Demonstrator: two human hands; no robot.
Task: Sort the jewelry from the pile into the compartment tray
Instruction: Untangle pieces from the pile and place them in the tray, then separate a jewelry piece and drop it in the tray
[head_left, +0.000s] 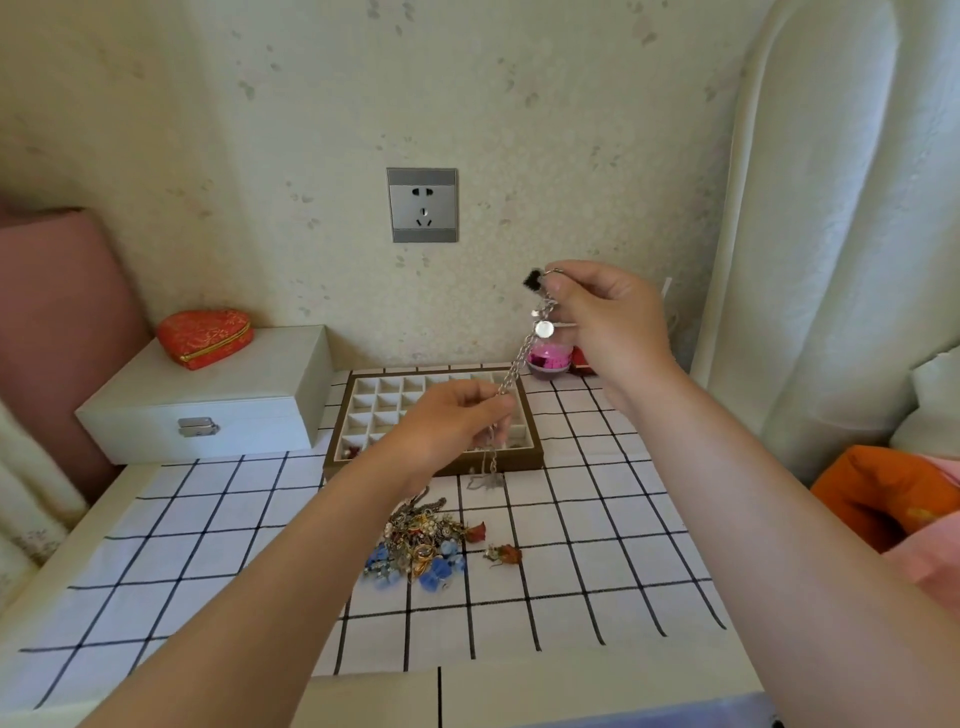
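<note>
A silver chain (521, 356) with small charms is stretched in the air between both hands, above the tray. My right hand (608, 322) pinches its upper end, where a ring and a dark tassel show. My left hand (457, 415) pinches it lower down, and the rest dangles to the tablecloth. The compartment tray (343, 415), brown-framed with many small white cells, lies at the back of the table; a few front cells hold small pieces. The jewelry pile (418, 543), a tangle of gold, pearl and blue pieces, lies in front of the tray, with two red pieces (506, 553) to its right.
A white latched box (218, 400) stands left of the tray with a red heart-shaped pouch (205, 338) on top. A pink glitter ornament (548, 361) sits behind the tray's right corner. A wall socket (422, 205) is behind; curtain and orange cloth (878, 493) lie to the right.
</note>
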